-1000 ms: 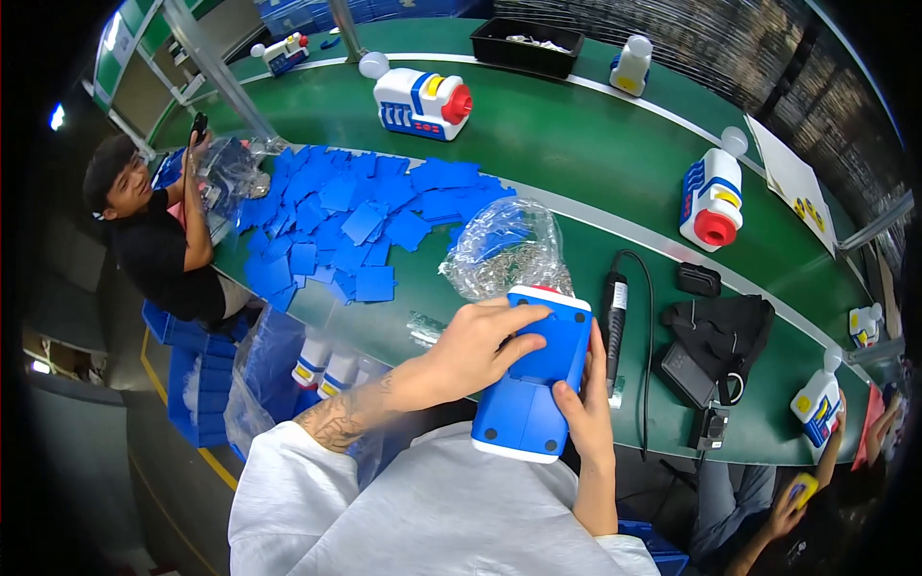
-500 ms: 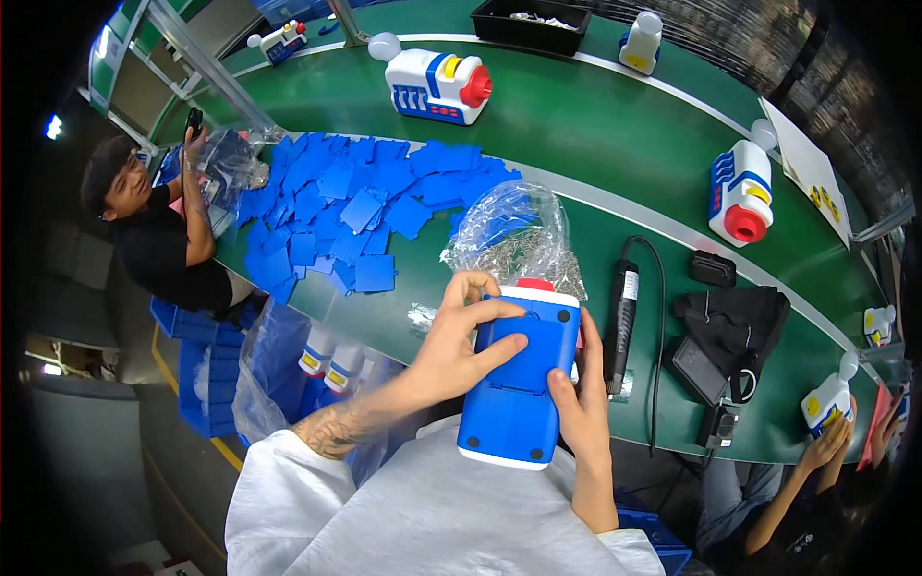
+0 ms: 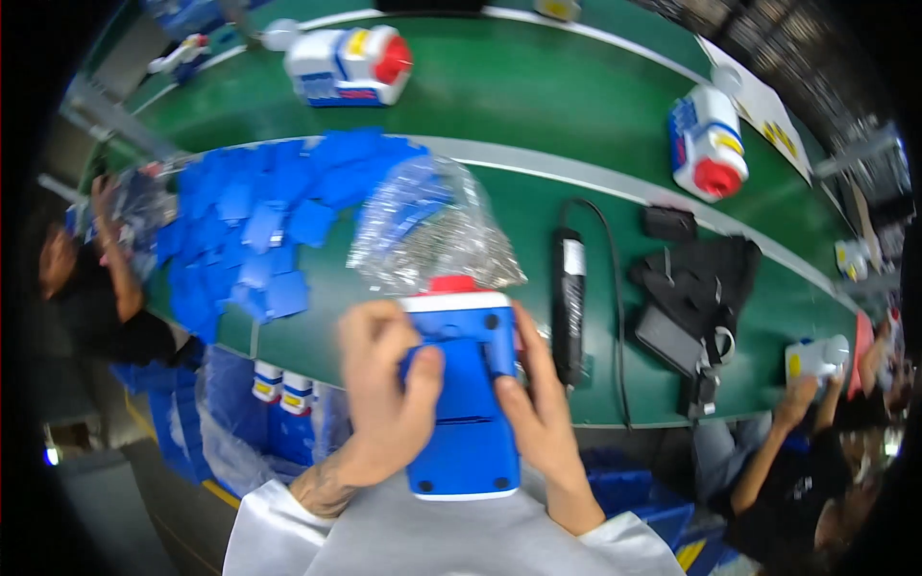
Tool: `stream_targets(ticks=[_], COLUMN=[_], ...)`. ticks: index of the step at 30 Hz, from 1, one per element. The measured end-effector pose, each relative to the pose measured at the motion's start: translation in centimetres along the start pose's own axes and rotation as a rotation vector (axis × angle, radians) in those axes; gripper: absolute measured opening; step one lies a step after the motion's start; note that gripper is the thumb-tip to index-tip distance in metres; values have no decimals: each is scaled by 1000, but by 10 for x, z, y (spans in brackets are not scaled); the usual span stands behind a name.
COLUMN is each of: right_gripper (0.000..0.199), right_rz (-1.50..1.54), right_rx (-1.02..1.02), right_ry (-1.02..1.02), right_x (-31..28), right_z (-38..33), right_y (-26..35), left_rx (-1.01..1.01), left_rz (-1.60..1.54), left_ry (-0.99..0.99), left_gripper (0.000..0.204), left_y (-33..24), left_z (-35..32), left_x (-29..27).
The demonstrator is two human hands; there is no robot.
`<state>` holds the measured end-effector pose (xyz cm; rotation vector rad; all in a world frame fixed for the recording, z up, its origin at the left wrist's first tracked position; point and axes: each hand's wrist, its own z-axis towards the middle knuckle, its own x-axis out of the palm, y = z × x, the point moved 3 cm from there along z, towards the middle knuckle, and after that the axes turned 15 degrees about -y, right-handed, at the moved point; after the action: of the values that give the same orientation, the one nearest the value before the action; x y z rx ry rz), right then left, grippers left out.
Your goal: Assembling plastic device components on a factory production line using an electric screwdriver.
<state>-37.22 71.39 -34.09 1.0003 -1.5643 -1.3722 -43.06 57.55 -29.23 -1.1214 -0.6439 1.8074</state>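
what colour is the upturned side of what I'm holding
The upturned side is blue, seen in the head view.

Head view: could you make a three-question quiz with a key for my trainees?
1. Multiple choice: the unit between the left hand and right hand shows mainly which colour on its upward face? A yellow, B blue, C black.
2. True or false: the black corded tool lies right of the clear bag.
3. Fill in: the loose blue panels lie on a ____ table.

Key: 1 B; 2 true; 3 green.

Assembly workshop, green worktop point(image 3: 526, 216), heaped blue panels point(image 3: 235, 216), corded black tool point(image 3: 570, 317), matching plastic units point(image 3: 327, 65), crates point(image 3: 179, 422)
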Motion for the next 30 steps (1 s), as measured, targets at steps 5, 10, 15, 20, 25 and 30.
stream_targets(ticks=[5, 10, 15, 20, 25, 30], right_gripper=[59, 64, 64, 63, 61, 60], right_rz=[102, 264, 155, 131, 109, 46], right_rx=[89, 153, 118, 23, 54, -41], right_ry=[-69, -93, -79, -130, -91, -80], right_x=[-6, -7, -8, 2, -1, -1], right_z=[13, 16, 12, 6, 5, 5], right_y=[8, 6, 0, 1, 3, -1], left_rx=[8, 77, 19, 80, 101, 132], left_rz=[29, 141, 81, 72, 61, 72], left_ry=[74, 226, 157, 162, 164, 209], left_gripper=[10, 11, 13, 13, 15, 17], left_y=[-5, -10, -4, -4, -4, -4], left_z=[15, 18, 11, 11, 9, 14], left_x=[12, 22, 20, 10, 12, 4])
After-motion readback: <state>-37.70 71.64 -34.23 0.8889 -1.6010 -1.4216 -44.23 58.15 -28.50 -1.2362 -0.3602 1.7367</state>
